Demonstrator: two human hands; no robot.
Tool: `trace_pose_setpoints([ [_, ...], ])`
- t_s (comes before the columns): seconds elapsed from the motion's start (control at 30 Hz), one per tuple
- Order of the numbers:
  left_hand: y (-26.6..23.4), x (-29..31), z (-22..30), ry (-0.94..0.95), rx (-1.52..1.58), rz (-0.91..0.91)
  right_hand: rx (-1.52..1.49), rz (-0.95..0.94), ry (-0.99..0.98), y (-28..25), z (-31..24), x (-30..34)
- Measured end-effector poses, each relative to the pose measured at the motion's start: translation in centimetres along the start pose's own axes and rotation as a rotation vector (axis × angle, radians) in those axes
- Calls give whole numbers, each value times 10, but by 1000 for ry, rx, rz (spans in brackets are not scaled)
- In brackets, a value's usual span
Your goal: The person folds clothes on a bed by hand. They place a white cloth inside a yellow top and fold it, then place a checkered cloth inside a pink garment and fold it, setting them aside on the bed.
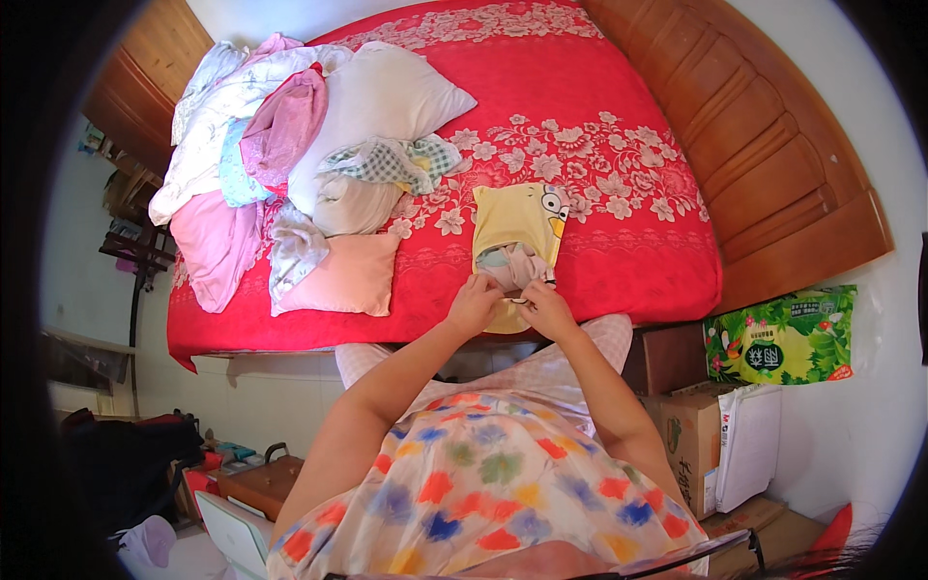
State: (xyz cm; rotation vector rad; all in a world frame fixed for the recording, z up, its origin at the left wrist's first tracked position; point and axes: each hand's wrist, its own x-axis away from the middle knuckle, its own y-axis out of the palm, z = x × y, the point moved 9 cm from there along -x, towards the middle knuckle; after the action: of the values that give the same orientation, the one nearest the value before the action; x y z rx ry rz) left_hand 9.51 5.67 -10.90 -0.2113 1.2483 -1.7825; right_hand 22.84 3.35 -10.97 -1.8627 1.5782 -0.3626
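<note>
1. Head view: seen at the near edge of the bed (619, 174), a yellow cartoon-print garment (517, 222), lying flat on the red floral cover, its lower opening turned toward the edge.
2. Tucked inside that opening, pale pink and light blue cloth (512, 263), partly showing.
3. Left hand (474, 304) clenched on the garment's lower hem, left of the opening.
4. Right hand (548, 311) pinching the hem just beside it, fingers closed on the fabric; both hands nearly touching.
5. Heaped at the far left corner of the bed, a pile of laundry (261, 135) in white, pink and check, with a white pillow (387, 97) against it and a pink pillow (343, 275) near the front edge.
6. Off the bed's right side, a green pack of tissues (783, 338) on a brown cardboard box (691, 435); contents of the box not visible.
7. On the floor at lower left, a small brown case with a handle (261, 478), shut.
</note>
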Motion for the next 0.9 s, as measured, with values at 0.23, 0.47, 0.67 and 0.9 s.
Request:
trace_pose_setpoints([
  [0.23, -5, 8, -45, -170, -143, -22, 157, -10, 123, -20, 24, 6],
  [0.47, -10, -10, -39, -119, 233, -33, 283, 67, 163, -34, 53, 11],
  [0.67, -38, -27, 31, 76, 268, -159, 340, 205, 155, -76, 26, 4],
  [0.9, 28, 1, 5, -20, 195, -391, 431, 157, 220, -63, 65, 14],
])
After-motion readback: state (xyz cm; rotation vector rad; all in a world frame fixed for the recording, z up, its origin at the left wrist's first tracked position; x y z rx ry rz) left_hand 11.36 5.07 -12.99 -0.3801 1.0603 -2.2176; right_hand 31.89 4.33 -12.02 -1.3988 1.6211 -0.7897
